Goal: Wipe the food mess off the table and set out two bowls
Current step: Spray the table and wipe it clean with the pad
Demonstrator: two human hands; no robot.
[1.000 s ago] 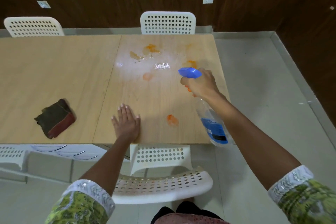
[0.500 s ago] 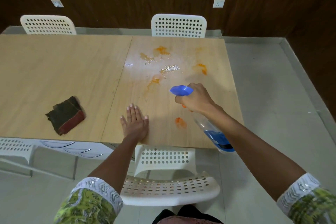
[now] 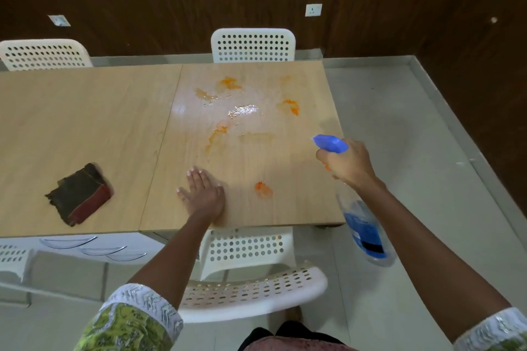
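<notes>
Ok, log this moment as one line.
phase: spraying | right hand: grips spray bottle | left hand: flat on table | stains: unwiped | cloth: untouched

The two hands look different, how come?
The left hand lies flat with straight fingers on the light wooden table; the right hand curls around the clear spray bottle with a blue nozzle. The left hand touches the tabletop near the front edge; the right hand is held up by the table's right edge. Both arms wear green patterned sleeves.
</notes>
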